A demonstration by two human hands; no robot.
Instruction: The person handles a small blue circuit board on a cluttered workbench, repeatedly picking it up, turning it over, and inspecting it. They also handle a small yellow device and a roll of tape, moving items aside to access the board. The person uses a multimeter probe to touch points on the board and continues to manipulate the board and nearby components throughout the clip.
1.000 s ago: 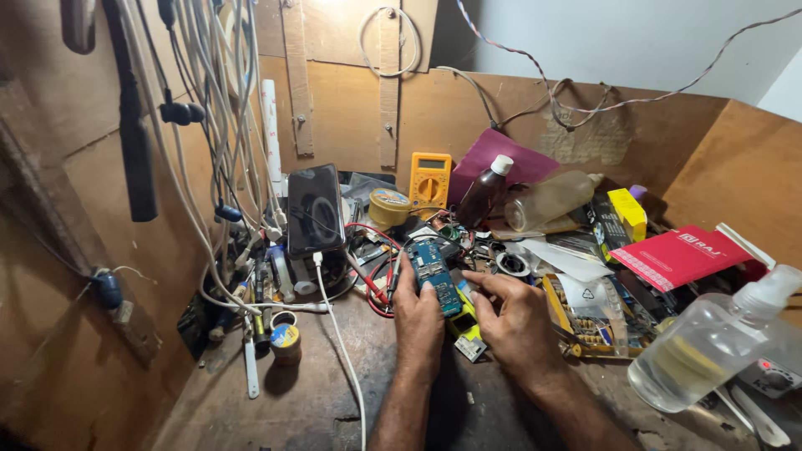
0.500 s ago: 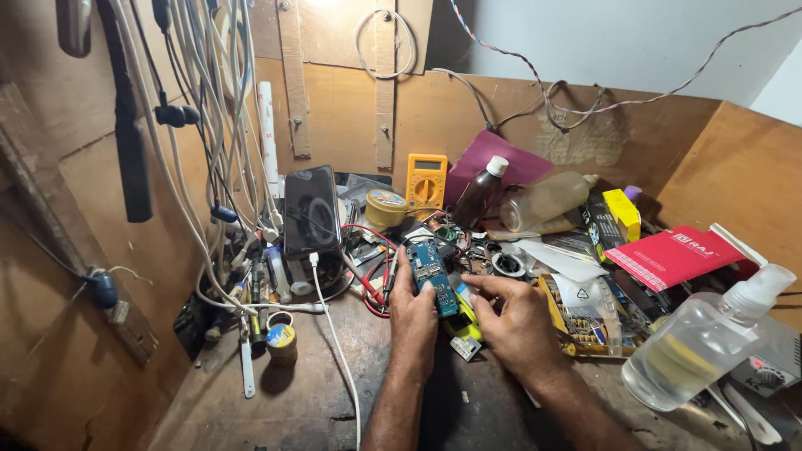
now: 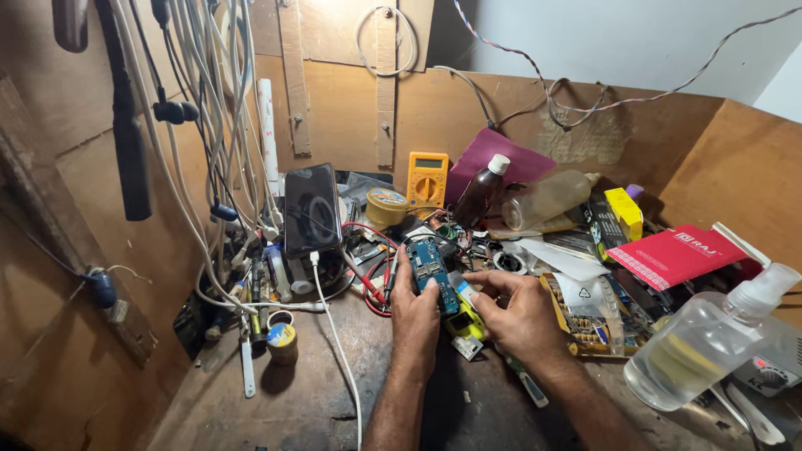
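Observation:
My left hand grips a blue circuit board, holding it upright above the wooden bench. My right hand is just to its right, fingertips touching the board's lower right edge. A yellow-green part lies under and between the two hands. Red test leads curl on the bench left of the board.
A phone leans upright at back left with a white cable running forward. A yellow multimeter, brown bottle, red box and clear spray bottle crowd the back and right. Cables hang on the left wall.
The view has shifted slightly. Both hands stay on the blue circuit board in nearly the same place; the right fingers have moved a little along its edge.

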